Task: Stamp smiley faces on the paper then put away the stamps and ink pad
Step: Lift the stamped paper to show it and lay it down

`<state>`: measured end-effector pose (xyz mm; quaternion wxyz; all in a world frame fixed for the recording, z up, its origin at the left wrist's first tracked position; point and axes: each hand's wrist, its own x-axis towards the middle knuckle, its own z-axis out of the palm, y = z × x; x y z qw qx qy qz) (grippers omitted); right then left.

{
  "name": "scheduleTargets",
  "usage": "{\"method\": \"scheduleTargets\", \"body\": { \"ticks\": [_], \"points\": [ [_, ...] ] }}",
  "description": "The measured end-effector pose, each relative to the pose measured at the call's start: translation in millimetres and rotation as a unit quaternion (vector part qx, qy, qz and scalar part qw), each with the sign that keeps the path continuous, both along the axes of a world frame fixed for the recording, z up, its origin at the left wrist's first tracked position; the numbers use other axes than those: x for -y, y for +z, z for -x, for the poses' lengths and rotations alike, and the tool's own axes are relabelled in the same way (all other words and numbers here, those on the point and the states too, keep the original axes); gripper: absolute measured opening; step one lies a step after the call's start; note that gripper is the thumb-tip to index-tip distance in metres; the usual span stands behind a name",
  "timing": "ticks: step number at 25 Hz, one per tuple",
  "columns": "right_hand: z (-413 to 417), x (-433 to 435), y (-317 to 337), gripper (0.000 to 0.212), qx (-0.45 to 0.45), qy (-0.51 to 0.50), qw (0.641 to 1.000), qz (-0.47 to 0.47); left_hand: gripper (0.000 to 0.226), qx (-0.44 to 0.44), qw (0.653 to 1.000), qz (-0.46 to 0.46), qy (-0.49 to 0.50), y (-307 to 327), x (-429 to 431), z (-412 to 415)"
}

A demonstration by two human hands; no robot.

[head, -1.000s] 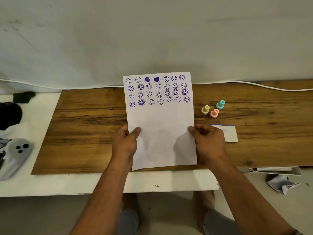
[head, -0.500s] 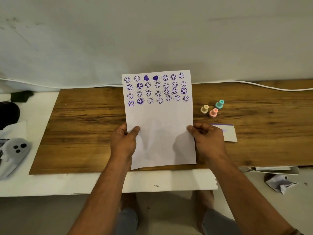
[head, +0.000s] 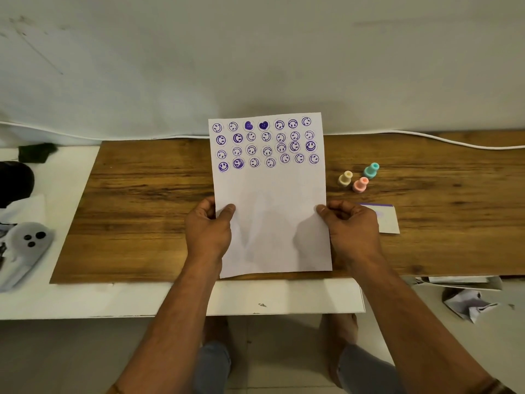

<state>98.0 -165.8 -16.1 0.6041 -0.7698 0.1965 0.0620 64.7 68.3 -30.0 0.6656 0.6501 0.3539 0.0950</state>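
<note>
A white sheet of paper (head: 271, 194) is held upright over the wooden board, its top third covered with several rows of purple smiley and heart stamps. My left hand (head: 208, 231) pinches its left edge and my right hand (head: 350, 227) pinches its right edge. Three small stamps stand on the board to the right: a cream stamp (head: 345, 178), a pink stamp (head: 360, 184) and a teal stamp (head: 371, 170). A flat white ink pad (head: 387, 220) with a purple edge lies just right of my right hand, partly hidden by it.
The wooden board (head: 142, 209) rests on a white table (head: 85, 300) against a white wall. A white cable (head: 454, 140) runs along the back. Grey and black items (head: 25, 243) lie at the left. Crumpled paper (head: 468, 305) is on the floor at the right.
The paper and both hands have shifted very slightly upward and left in view; the grip is the same. The stamps and ink pad have not moved.
</note>
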Motion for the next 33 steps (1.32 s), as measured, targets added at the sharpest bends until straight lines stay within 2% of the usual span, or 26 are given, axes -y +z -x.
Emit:
{"method": "scheduleTargets", "body": {
  "ticks": [2,4,6,8,10,13,17,20,22,24,28,33],
  "points": [
    [-1.1,0.9,-2.8,0.009,0.018,0.012,0.999,0.050,0.023,-0.004,0.997,-0.071,-0.004,-1.2,0.4,0.4],
    [-2.9,1.6,-7.4,0.004,0.030,0.018,0.994,0.099,0.038,-0.013,0.990,-0.141,-0.024,-1.2,3.0,2.7],
    [-4.3,1.1,-13.3,0.013,0.031,0.024,0.989,0.141,0.060,-0.013,0.981,-0.185,-0.052,-1.0,6.2,6.2],
    [-4.0,0.4,-17.9,0.018,0.034,0.036,0.983,0.174,0.071,-0.032,0.963,-0.247,-0.101,-3.3,7.8,9.9],
    [-2.3,0.3,-21.3,0.024,0.045,0.053,0.975,0.209,0.063,-0.066,0.927,-0.330,-0.162,-4.7,9.0,13.9],
    [2.5,-0.2,-23.7,0.027,0.083,0.088,0.948,0.293,0.049,-0.108,0.884,-0.396,-0.223,-4.4,12.5,16.9],
    [4.6,-5.0,-14.6,0.028,0.137,0.142,0.896,0.397,0.045,-0.127,0.868,-0.418,-0.236,-4.5,13.7,16.7],
    [-1.2,-10.1,5.1,0.033,0.225,0.121,0.874,0.414,0.045,-0.124,0.867,-0.423,-0.233,-5.8,13.2,17.1],
    [-4.5,-14.9,19.3,0.046,0.300,0.104,0.863,0.393,0.045,-0.122,0.865,-0.426,-0.233,-6.7,13.2,16.5],
    [-6.8,-19.3,28.0,0.064,0.336,0.109,0.844,0.403,0.044,-0.121,0.863,-0.431,-0.235,-7.5,13.8,15.9],
    [-5.6,-22.7,27.4,0.082,0.325,0.122,0.824,0.448,0.045,-0.118,0.860,-0.435,-0.238,-9.2,12.6,15.4],
    [-11.4,-14.9,17.4,0.083,0.300,0.145,0.820,0.466,0.054,-0.095,0.865,-0.433,-0.235,-8.1,11.8,14.7]
  ]
}}
